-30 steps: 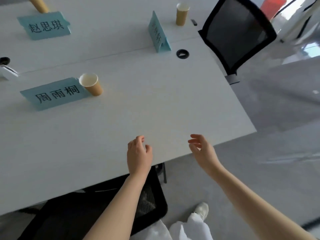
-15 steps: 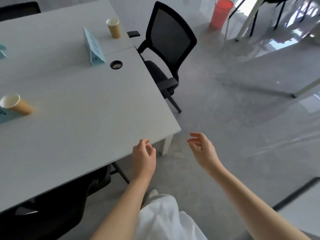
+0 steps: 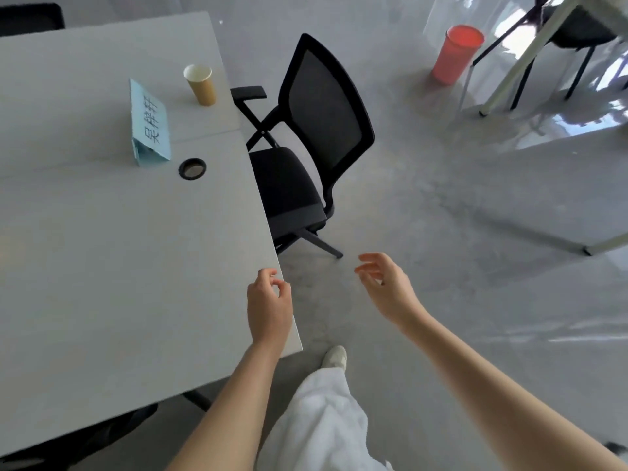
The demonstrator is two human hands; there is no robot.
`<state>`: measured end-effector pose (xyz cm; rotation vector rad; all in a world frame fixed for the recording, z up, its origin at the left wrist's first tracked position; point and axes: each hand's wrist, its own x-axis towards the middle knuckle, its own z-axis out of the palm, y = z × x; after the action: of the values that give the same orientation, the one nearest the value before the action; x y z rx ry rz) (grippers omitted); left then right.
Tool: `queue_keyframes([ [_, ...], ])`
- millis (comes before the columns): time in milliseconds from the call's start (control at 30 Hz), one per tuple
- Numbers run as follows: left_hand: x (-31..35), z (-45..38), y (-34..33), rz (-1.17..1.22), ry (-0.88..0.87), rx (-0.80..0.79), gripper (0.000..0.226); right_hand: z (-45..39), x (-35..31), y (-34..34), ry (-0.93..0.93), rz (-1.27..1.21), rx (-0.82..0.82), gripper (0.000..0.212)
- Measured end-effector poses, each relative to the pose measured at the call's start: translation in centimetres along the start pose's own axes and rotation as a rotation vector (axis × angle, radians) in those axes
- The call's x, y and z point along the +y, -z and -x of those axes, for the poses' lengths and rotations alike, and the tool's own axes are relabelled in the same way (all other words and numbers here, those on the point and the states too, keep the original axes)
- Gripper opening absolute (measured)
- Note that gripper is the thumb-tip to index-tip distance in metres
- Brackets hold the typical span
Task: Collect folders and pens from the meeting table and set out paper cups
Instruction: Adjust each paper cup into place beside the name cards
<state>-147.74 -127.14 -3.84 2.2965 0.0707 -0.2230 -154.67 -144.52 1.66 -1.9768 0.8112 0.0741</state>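
Cup (image 3: 201, 83) upright, mouth up, on table (image 3: 102, 266); both hands loosely curled, empty.

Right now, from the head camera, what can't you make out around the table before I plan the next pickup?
- Paper cup: whether anything is in it; its own wall hides the bottom.
- Table: its left part is cut off by the frame edge, so any folders or pens there go unseen.
- Name card: print too blurred to read.
- Black chair: the table edge hides part of the seat.
- Left hand and right hand: both hold nothing.
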Motion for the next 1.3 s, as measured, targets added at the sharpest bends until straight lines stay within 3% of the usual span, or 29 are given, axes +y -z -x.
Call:
queue_keyframes([
  [233,8.6,-6.8,-4.9,-0.001,-0.035,0.040,0.024,-11.1,-3.3,6.8,0.083,0.002,-0.047,0.028],
  [500,16.4,-13.7,-11.2,0.041,0.001,0.201,0.022,-22.7,-6.6,12.0,0.245,-0.024,-0.181,0.026],
  [833,25.5,-18.2,-18.6,0.104,0.240,0.425,0.023,-36.9,-11.7,19.0,0.417,0.054,-0.496,0.027],
  [1033,27.6,-21.5,-19.8,0.087,0.340,0.534,0.025,-43.7,-14.5,19.0,0.468,0.120,-0.618,0.027],
  [1300,25.0,-29.7,-19.0,0.102,0.498,0.684,0.026,-52.2,-19.8,12.2,0.514,0.198,-0.789,0.028],
])
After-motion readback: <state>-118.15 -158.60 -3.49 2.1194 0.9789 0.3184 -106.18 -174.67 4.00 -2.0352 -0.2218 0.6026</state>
